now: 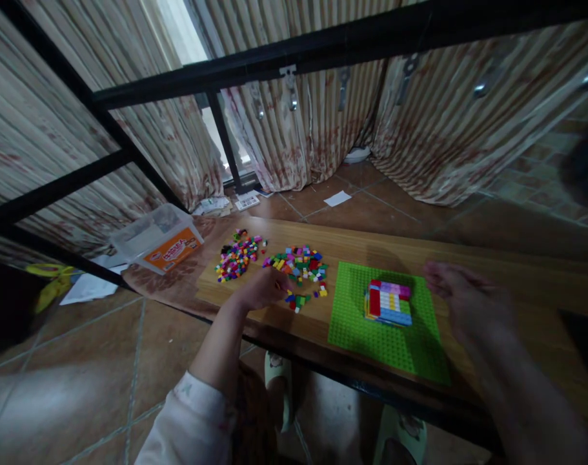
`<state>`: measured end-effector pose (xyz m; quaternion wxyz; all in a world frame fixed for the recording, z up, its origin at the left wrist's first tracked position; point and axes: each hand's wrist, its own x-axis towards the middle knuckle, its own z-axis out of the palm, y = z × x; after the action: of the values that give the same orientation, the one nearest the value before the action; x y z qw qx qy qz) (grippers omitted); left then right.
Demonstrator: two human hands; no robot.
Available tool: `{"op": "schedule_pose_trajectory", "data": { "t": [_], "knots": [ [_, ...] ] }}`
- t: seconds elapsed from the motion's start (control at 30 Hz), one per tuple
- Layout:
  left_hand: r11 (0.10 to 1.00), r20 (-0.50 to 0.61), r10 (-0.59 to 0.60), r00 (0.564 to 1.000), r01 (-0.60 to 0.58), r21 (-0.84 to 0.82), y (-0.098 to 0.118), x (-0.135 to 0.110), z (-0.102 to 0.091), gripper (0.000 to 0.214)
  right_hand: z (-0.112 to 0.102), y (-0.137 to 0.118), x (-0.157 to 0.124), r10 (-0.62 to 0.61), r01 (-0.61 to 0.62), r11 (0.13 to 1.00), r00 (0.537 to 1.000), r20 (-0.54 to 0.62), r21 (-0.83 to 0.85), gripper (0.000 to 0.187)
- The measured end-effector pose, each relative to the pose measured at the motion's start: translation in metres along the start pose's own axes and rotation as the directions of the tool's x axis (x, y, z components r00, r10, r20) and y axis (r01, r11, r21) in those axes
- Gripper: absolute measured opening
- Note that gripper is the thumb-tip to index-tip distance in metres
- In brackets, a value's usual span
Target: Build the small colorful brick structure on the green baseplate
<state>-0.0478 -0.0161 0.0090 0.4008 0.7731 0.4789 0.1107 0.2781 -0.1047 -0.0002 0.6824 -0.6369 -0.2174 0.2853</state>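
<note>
brown wood makes a long top [352, 248], with shiny tiles [104, 361] on the floor. behind it hang stripy curtains [313, 129] and black bars [356, 45]. one white paper [337, 198] lies on the far floor. past the wood's left end sits a see-through tub [133, 239] with an orange label [173, 252]; i can't make out its inside well. near the tub lie a heap of tiny bricks [238, 255] and a second heap [298, 258]. the left hand [262, 289] is down by the second heap, fingers curled; i can't tell if they pinch anything. a stacked brick block [390, 302] sits on a green plate [395, 352]. the right hand [461, 294] is just beside the plate, fingers bent together; i can't tell if they hold anything.
</note>
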Motion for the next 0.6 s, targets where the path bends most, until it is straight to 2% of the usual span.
{"op": "schedule_pose_trajectory", "data": {
  "t": [0.2, 0.37, 0.6],
  "knots": [
    [0.982, -0.049, 0.026, 0.998, -0.017, 0.189, -0.007, -0.007, 0.001, 0.022, 0.003, 0.005, 0.0, -0.019, 0.021, 0.998, 0.999, 0.034, -0.053, 0.009],
    [0.958, 0.013, 0.128, 0.992, -0.127, 0.257, 0.001, -0.012, 0.008, 0.021, 0.005, 0.005, -0.001, -0.019, 0.024, 0.996, 0.998, 0.059, -0.091, 0.008],
    [0.896, 0.062, 0.138, 0.989, -0.151, 0.417, 0.012, -0.014, 0.022, 0.011, 0.004, 0.007, 0.0, 0.01, 0.003, 0.992, 0.994, 0.106, -0.124, 0.011]
  ]
}}
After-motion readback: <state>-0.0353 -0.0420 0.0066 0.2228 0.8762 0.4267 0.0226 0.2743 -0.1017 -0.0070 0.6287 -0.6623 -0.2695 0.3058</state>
